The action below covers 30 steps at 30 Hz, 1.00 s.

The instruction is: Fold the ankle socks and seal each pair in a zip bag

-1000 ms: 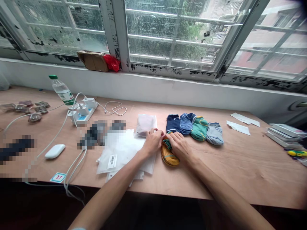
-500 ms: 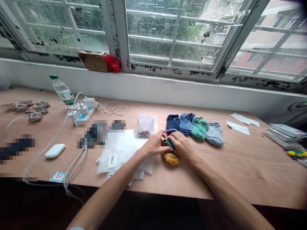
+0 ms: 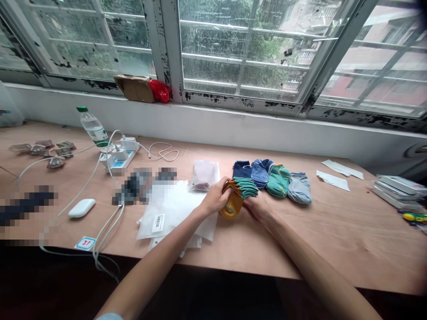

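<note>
A bundle of yellow socks (image 3: 232, 209) with layered teal-green striped cuffs is between my hands, at the middle of the table. My left hand (image 3: 215, 197) grips its left edge, with the fingers at the orange-brown fold. On the other side, my right hand (image 3: 260, 210) holds the bundle from below the teal cuffs; its fingertips are partly hidden. Just behind lie navy socks (image 3: 240, 169), blue socks (image 3: 260, 172), green socks (image 3: 278, 181) and grey socks (image 3: 299, 187), side by side in a row.
White plastic packets (image 3: 173, 213) lie left of my hands, with a filled frosted bag (image 3: 204, 174) behind them. Further left are a power strip (image 3: 122, 162) with cables, a bottle (image 3: 93, 126) and a white case (image 3: 82, 208). Paper slips (image 3: 333, 180) and stacked boxes (image 3: 398, 189) are on the right.
The yellow bundle has been tilted up, so its teal cuffs now show and face right. My right hand has moved from on top of it to its lower right side.
</note>
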{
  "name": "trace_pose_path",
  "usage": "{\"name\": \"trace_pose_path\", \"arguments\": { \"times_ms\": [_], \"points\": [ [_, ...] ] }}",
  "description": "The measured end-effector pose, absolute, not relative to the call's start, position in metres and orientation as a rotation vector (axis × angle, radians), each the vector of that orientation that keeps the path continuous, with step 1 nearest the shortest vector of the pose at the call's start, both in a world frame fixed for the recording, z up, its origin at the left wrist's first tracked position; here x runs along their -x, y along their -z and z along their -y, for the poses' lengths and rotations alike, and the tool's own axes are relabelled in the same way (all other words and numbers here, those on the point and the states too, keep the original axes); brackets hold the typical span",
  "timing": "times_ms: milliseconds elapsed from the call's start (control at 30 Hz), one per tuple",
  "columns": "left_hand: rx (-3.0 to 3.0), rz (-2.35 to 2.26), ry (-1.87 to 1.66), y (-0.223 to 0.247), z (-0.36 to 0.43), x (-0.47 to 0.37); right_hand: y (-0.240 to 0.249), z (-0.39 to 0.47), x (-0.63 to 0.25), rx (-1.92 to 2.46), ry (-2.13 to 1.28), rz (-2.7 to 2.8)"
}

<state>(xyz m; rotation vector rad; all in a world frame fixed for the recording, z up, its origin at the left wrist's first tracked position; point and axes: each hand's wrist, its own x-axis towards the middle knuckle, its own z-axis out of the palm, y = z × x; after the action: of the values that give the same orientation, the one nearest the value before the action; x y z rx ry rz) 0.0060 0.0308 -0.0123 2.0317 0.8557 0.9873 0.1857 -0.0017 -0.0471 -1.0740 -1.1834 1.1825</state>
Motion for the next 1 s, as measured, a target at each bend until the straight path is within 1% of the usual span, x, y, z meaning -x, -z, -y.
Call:
{"name": "trace_pose_path", "arguments": {
  "times_ms": [67,133,267,400,500,600,700,800,1000],
  "points": [
    [-2.012,-0.871,-1.009,0.013,-0.030,-0.007,0.048,0.006,-0.182,0.971,-1.492,1.083],
    [-2.000,-0.894,-0.997,0.012,-0.030,-0.007,0.047,0.010,-0.179,0.929,-1.618,1.007],
    [-2.097,-1.138,-0.826,0.006,-0.028,0.002,0.042,0.011,-0.177,0.888,-1.642,0.868],
    [-2.292,-1.466,-0.446,-0.008,-0.024,0.018,0.039,0.010,-0.176,0.869,-1.682,0.817],
    [-2.351,-1.455,-0.071,-0.015,-0.019,0.026,0.040,0.010,-0.177,0.855,-1.695,0.814],
    [-2.378,-1.336,0.107,-0.015,-0.017,0.028,0.042,0.010,-0.180,0.856,-1.687,0.803],
    [-2.395,-1.254,0.142,-0.012,-0.018,0.028,0.043,0.009,-0.184,0.837,-1.705,0.791],
    [-2.391,-1.182,0.073,-0.015,-0.020,0.028,0.041,0.009,-0.187,0.787,-1.729,0.757],
    [-2.091,-1.056,-0.135,-0.047,-0.022,0.041,0.031,0.009,-0.191,0.760,-1.745,0.671]
  ]
}}
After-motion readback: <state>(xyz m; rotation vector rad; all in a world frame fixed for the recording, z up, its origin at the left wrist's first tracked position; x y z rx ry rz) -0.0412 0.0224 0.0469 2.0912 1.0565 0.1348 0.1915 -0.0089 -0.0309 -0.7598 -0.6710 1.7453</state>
